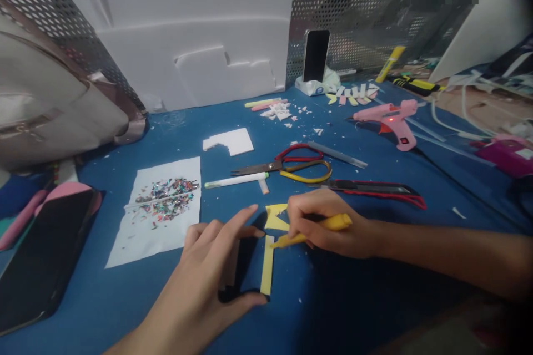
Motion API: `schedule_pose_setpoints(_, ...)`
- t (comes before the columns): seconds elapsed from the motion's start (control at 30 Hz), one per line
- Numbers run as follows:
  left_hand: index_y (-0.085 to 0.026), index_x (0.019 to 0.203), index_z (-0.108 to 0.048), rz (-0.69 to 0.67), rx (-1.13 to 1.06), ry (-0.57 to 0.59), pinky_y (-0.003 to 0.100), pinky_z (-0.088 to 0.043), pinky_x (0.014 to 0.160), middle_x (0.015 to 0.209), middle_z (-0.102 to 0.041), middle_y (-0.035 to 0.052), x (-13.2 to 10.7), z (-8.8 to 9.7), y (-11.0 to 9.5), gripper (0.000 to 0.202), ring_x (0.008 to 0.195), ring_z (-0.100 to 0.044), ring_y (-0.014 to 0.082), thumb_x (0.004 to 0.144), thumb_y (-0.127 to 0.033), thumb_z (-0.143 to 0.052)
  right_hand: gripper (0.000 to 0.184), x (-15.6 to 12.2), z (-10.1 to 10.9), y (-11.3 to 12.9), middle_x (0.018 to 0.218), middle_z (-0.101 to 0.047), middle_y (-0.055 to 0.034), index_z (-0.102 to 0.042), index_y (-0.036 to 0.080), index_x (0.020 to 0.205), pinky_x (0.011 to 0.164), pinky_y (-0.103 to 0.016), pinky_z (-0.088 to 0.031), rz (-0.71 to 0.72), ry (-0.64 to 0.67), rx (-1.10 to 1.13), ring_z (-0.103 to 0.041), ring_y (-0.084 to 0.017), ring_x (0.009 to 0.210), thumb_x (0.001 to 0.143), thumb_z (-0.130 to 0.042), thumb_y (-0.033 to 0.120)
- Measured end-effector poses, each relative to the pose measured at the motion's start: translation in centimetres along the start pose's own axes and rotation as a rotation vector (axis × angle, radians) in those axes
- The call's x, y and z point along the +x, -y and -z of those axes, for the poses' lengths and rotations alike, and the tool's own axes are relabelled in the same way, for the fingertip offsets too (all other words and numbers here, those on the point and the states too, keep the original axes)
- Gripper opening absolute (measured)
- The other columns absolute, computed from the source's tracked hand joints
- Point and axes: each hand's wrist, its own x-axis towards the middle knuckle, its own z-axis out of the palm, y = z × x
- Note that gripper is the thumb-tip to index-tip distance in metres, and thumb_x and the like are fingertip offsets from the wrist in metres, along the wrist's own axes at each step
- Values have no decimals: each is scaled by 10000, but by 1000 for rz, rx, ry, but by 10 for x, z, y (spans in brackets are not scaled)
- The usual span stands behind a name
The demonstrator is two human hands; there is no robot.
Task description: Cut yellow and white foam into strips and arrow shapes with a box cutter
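My right hand (325, 221) grips a yellow marker (333, 223), its tip touching the upper part of a narrow yellow strip (267, 266). The strip lies upright in view on the blue table. My left hand (216, 266) holds the strip between thumb and a finger, one at each end; its index finger stretches out above. Just beyond the strip sits a yellow piece with an angular notch (275, 217), partly behind my right hand. Farther off are scissors (275, 167) with red and yellow handles, a white pen (237, 179) and a red-and-black cutter (375, 187).
A sheet with colourful glitter bits (125, 238) lies left, near a dark phone (45, 266). Behind are a cut white foam piece (241, 141), small scraps (277, 112) and a propped phone (316, 55). A pink glue gun (389, 116) with its cord rests right.
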Motion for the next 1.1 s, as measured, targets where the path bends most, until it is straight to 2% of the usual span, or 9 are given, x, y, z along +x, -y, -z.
schedule_pose_setpoints(0.17,-347,1463,-78,-32,27,16,404,-392,863,1272,-589,40,4,2,-1,1033,909,-521,229,710,-293,-784,231,-1,-1,-1,617,-534,14,-525,146,687,502,-187,-331,-38,38,-85,-448,-63,533,890,-492,251)
schedule_pose_setpoints(0.37,-318,1462,-107,-60,68,-16,374,-397,798,1189,-641,35,6,2,-2,1051,843,-555,217,676,-301,-805,172,-1,0,-4,623,-527,24,-535,157,707,539,-196,-329,49,34,-125,-455,-64,555,866,-502,214)
schedule_pose_setpoints(0.53,-308,1469,-90,-58,64,-21,389,-371,842,1207,-636,35,3,2,-1,1044,908,-556,230,696,-283,-792,117,-3,0,-6,637,-520,26,-535,167,731,569,-211,-340,86,49,-122,-457,-76,583,845,-519,188)
schedule_pose_setpoints(0.73,-318,1473,-63,-62,66,-20,392,-407,815,1138,-673,32,3,2,2,1056,881,-587,239,699,-332,-781,162,-1,-2,-5,602,-451,38,-426,183,681,575,-238,-308,115,125,-188,-397,-92,591,826,-489,146)
schedule_pose_setpoints(0.93,-330,1472,-36,-48,44,-1,393,-439,790,1092,-687,19,4,3,2,1118,877,-611,247,666,-305,-810,214,0,-1,-3,622,-392,37,-361,190,677,562,-242,-292,73,0,-214,-370,-90,582,871,-440,148)
schedule_pose_setpoints(1.1,-331,1470,-43,-36,32,-4,401,-423,817,1118,-676,18,3,3,1,1161,901,-592,246,632,-252,-843,197,-1,-1,-3,616,-393,44,-363,191,690,586,-246,-301,151,100,-210,-363,-94,601,819,-477,95)
